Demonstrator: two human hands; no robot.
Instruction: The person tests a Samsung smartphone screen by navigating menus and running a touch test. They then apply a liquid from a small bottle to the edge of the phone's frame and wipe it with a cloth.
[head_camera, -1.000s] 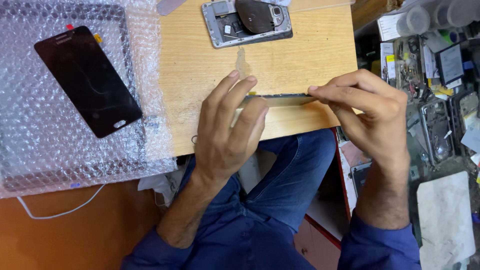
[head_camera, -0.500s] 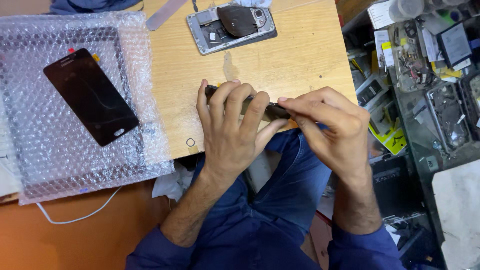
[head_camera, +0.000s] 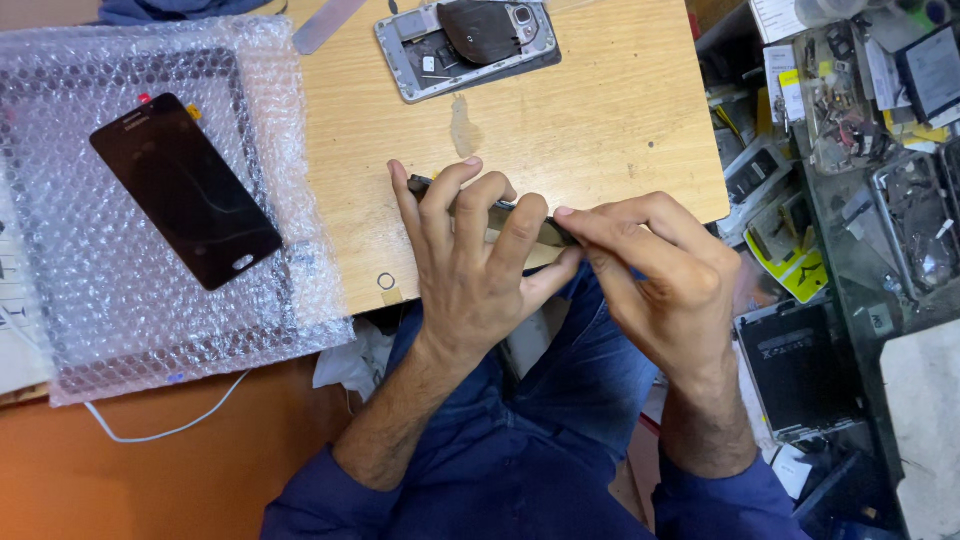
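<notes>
Nearest to the person, the left hand (head_camera: 470, 270) is closed around a thin dark phone panel (head_camera: 520, 222), held on its edge just above the worktop (head_camera: 600, 120) front edge. The right hand (head_camera: 660, 275) pinches the panel's right end with thumb and fingertips. The panel could crack if the pinch twists it. Left of the panel, a black screen (head_camera: 185, 190) lies on bubble wrap (head_camera: 120, 300); beyond it lies an open phone frame (head_camera: 465, 45).
</notes>
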